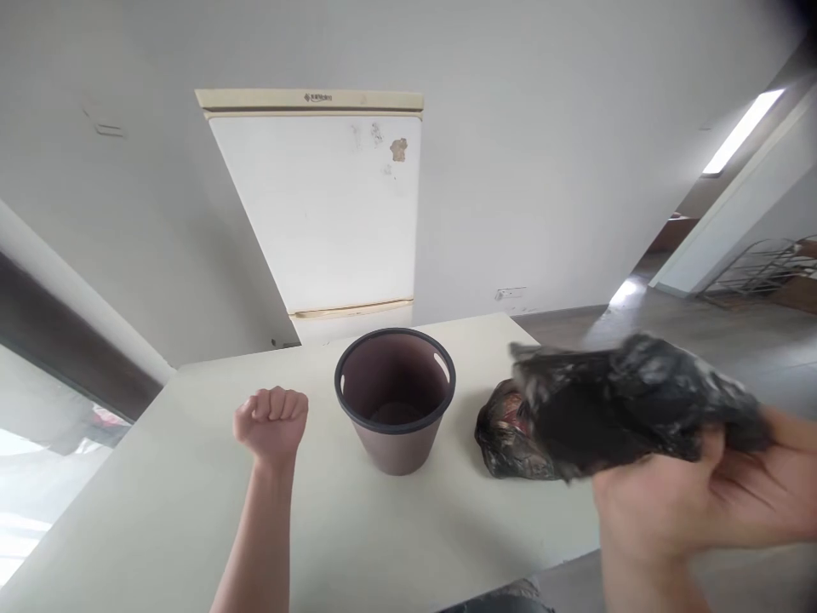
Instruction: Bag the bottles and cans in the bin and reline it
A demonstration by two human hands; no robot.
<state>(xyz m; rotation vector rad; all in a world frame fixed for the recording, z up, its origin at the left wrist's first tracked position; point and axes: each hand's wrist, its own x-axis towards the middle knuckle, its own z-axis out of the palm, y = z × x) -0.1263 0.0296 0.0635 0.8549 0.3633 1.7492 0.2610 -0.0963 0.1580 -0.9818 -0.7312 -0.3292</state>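
Note:
My left hand is a closed fist above the left part of the white table, with nothing showing in it. At the right, my right hand grips a crumpled black plastic bag, raised over the table's right edge. The bag is smeared by motion, and the frame's right edge cuts off part of the hand. Between my hands a brown trash bin with a dark rim and side handle holes stands upright, its inside bare. To its right lies a filled black plastic bag, partly covered by the raised one.
Behind the table stands a white refrigerator against the grey wall. A black object shows at the bottom edge, mostly cut off. On the floor at the far right is a metal rack.

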